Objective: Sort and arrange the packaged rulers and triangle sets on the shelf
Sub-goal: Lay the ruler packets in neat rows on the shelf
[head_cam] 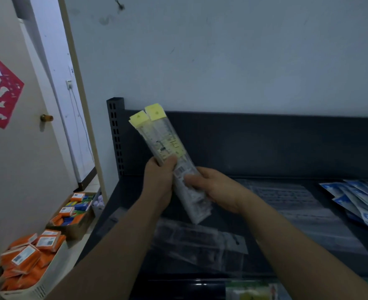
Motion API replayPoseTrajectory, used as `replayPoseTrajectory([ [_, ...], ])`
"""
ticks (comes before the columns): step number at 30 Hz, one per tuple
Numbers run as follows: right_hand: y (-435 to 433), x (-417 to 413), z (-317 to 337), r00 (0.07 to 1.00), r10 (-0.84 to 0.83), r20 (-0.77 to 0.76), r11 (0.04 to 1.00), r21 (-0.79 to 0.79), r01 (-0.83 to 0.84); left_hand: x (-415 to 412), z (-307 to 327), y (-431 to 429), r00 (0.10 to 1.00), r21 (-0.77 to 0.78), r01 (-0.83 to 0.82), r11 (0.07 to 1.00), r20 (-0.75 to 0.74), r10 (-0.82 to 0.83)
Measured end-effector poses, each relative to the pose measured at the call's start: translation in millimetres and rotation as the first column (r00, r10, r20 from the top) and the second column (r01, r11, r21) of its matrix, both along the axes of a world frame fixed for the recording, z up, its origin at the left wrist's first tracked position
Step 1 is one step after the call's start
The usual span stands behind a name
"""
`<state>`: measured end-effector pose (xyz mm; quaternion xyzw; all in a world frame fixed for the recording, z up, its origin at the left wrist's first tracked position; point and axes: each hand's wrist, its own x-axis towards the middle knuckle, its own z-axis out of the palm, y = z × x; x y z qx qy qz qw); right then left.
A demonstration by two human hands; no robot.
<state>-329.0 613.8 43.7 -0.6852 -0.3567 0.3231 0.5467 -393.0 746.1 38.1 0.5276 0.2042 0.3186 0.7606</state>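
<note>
Risk first: we judge that the bundle of clear-sleeved rulers with yellow header tabs (164,137) could fan out or slip. The sleeves look slick, and the two yellow tabs at the top already sit offset, one lower and to the left of the other. A slack grip would let packets slide onto the dark metal shelf (265,148) and scatter among the clear flat packets (200,241) lying beneath the forearms. Second worry: dim light and see-through wrapping make kinds hard to tell apart, so a pack might land in the wrong pile. Positions: the left hand (159,180) grips the bundle about mid-length, thumb across the front. The right hand (215,187), just right of it and slightly lower, holds the lower half, thumb pressing beside a barcode label. The hands sit close together, both clamped on the one bundle. It stands tilted, tabs leaning up and left above the left hand, bottom end poking out below the right hand. A fan of blue-and-white packets (360,202) lies well off to the right of the right hand.
</note>
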Motion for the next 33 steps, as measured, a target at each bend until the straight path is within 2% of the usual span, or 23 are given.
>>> replayPoseTrajectory([
  [3,-2,20,8,0.989,-0.011,0.147,0.998,-0.064,0.02,16,-1,-4,0.996,0.014,0.093,0.996,0.016,-0.093],
  [5,-9,36,12,0.947,0.003,0.321,0.989,-0.139,0.044,20,-4,6,0.988,-0.011,0.156,0.988,0.015,-0.156],
  [6,-12,45,13,0.894,0.027,0.448,0.98,-0.19,0.066,20,-7,14,0.992,-0.017,0.13,0.991,0.005,-0.129],
  [8,-12,59,9,0.774,0.097,0.626,0.955,-0.278,0.105,18,-13,33,0.994,0.051,-0.071,0.996,-0.085,0.075],
  [9,-11,63,5,0.738,0.133,0.661,0.943,-0.314,0.111,16,-16,40,0.965,0.166,-0.187,0.968,-0.153,0.212],
  [11,-5,68,-9,0.679,0.235,0.695,0.903,-0.414,0.111,11,-23,50,0.859,0.471,-0.306,0.827,-0.238,0.453],
  [12,-2,70,-19,0.634,0.3,0.713,0.873,-0.473,0.119,10,-27,54,0.816,0.618,-0.288,0.732,-0.241,0.525],
  [14,2,76,-32,0.585,0.358,0.728,0.827,-0.538,0.163,11,-35,64,0.812,0.797,-0.071,0.6,-0.304,0.499],
  [16,-1,82,-35,0.617,0.277,0.736,0.833,-0.505,0.228,14,-43,74,0.75,0.798,0.233,0.556,-0.511,0.42],
  [18,-10,88,-37,0.657,0.125,0.743,0.848,-0.424,0.318,16,-48,84,0.671,0.733,0.366,0.573,-0.635,0.384],
  [19,-14,91,-40,0.682,0.04,0.73,0.856,-0.377,0.353,16,-50,88,0.674,0.713,0.366,0.599,-0.646,0.358],
  [21,-19,91,-49,0.756,-0.103,0.647,0.88,-0.294,0.372,15,-51,89,0.737,0.654,0.329,0.682,-0.629,0.247],
  [23,-20,88,-59,0.799,-0.16,0.579,0.909,-0.228,0.348,14,-49,86,0.769,0.583,0.366,0.725,-0.629,0.118],
  [25,-19,83,-63,0.796,-0.177,0.579,0.933,-0.159,0.323,13,-46,83,0.772,0.586,0.448,0.675,-0.634,0.037],
  [29,-19,81,-63,0.724,-0.22,0.654,0.93,-0.084,0.358,10,-42,87,0.741,0.671,0.591,0.448,-0.671,0.027],
  [31,-20,83,-66,0.717,-0.256,0.648,0.912,-0.084,0.401,5,-45,94,0.756,0.712,0.544,0.444,-0.646,0.109],
  [33,-21,83,-70,0.763,-0.337,0.551,0.89,-0.078,0.45,1,-51,100,0.764,0.735,0.449,0.508,-0.611,0.21],
])
